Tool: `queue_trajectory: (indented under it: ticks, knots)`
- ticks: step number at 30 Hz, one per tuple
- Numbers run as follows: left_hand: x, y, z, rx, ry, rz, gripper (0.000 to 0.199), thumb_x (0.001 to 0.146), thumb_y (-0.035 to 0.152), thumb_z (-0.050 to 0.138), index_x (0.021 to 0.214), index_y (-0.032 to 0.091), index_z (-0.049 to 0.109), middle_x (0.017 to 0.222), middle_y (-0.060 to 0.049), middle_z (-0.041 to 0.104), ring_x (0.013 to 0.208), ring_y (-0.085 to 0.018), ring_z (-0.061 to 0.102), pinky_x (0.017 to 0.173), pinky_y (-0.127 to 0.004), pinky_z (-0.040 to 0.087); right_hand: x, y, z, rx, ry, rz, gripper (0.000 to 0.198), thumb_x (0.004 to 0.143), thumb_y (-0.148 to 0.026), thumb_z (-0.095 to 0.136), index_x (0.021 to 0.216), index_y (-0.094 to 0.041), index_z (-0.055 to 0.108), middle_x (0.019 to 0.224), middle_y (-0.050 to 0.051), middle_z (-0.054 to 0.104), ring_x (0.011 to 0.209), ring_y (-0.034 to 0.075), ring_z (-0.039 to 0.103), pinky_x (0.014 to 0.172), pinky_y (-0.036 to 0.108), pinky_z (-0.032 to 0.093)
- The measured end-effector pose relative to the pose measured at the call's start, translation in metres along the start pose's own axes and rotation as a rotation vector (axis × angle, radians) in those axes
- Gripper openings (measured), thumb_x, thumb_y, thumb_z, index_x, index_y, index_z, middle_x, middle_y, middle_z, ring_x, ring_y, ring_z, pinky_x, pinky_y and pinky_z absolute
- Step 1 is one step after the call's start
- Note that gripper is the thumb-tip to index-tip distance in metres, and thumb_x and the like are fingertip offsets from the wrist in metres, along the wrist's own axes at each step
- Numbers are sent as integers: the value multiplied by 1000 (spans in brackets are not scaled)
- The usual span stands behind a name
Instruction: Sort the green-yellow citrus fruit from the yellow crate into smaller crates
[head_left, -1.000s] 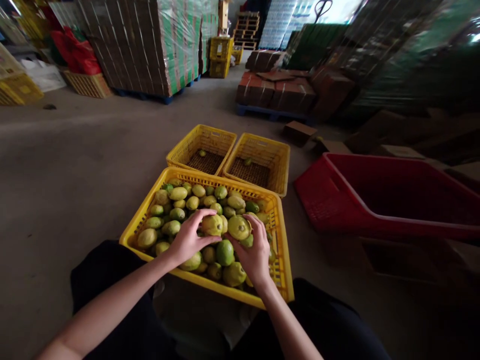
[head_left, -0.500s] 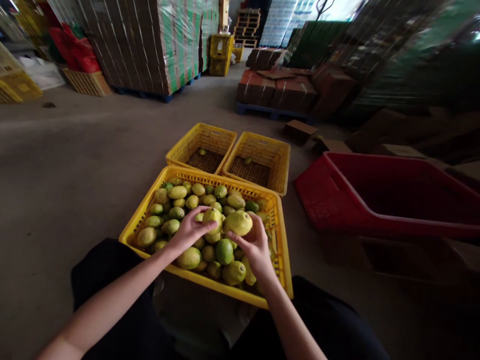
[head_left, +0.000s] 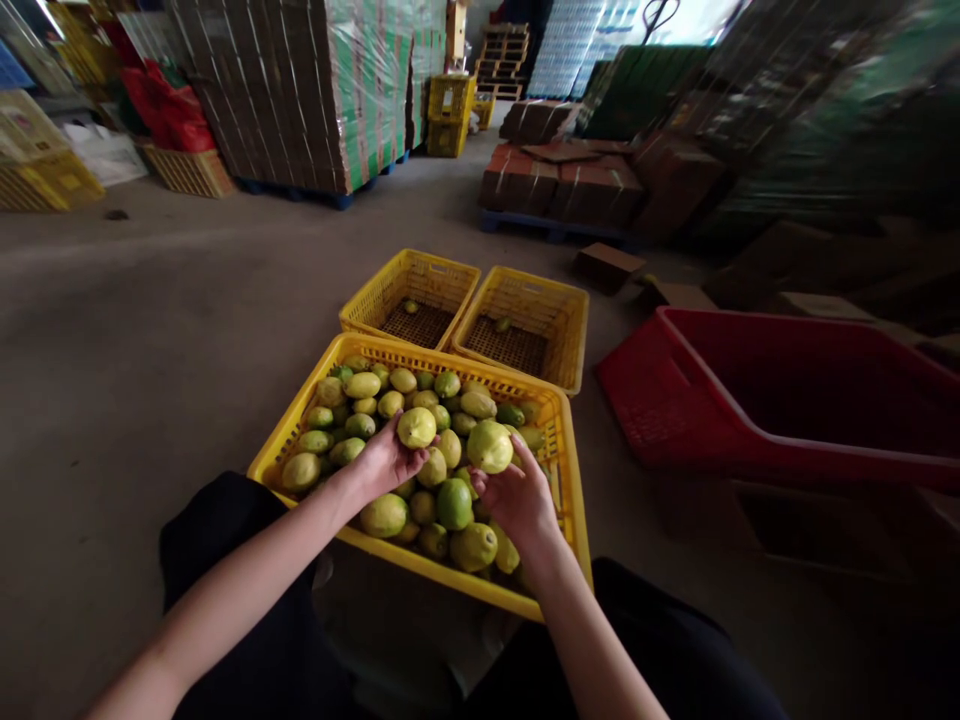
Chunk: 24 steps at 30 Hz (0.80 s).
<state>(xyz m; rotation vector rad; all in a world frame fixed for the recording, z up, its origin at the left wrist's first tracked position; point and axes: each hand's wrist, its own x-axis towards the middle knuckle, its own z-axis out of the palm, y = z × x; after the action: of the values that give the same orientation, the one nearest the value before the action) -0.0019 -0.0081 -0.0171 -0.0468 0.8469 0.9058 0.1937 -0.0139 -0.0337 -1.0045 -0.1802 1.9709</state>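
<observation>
A yellow lemon (head_left: 417, 428) rests in my left hand (head_left: 384, 466), which is turned palm up with the fingers curled beneath the fruit. My right hand (head_left: 519, 500) holds a larger, greenish-yellow lemon (head_left: 490, 447), its fingers wrapped round the far side and underside. Both hands are over a yellow plastic crate (head_left: 574, 500) filled with yellow and green lemons. Directly below, between my wrists, lie a green lemon (head_left: 454, 504) and a big yellow one (head_left: 473, 547). The two held lemons are apart from each other.
Beyond the crate stand two more yellow crates, left (head_left: 375, 285) and right (head_left: 574, 330), each with a lemon at the bottom. A red tub (head_left: 652, 390) is at the right. Cartons (head_left: 600, 190) on a blue pallet and wrapped stacks (head_left: 367, 100) stand farther back.
My hands have moved apart and turned more palm up, each still holding its lemon. Both lemons now show a different side. The view has shifted slightly.
</observation>
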Motion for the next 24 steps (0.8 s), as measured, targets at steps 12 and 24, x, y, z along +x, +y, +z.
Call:
queue_trajectory:
  ticks: [12, 24]
  knots:
    - [-5, -5, 1, 24, -71, 127, 22, 93, 29, 54, 105, 12, 61, 86, -8, 70, 73, -15, 69, 62, -18, 58, -3, 1, 3, 213, -12, -114, 21, 87, -34, 60, 86, -15, 68, 73, 7, 75, 61, 18, 71, 56, 24, 61]
    - [-4, -6, -4, -73, -114, 129, 22, 94, 26, 48, 104, 12, 62, 93, -10, 69, 86, -20, 69, 72, -29, 58, -5, 2, 0, 207, -110, -81, 31, 82, -39, 63, 91, -10, 69, 76, 12, 75, 65, 21, 70, 57, 27, 60]
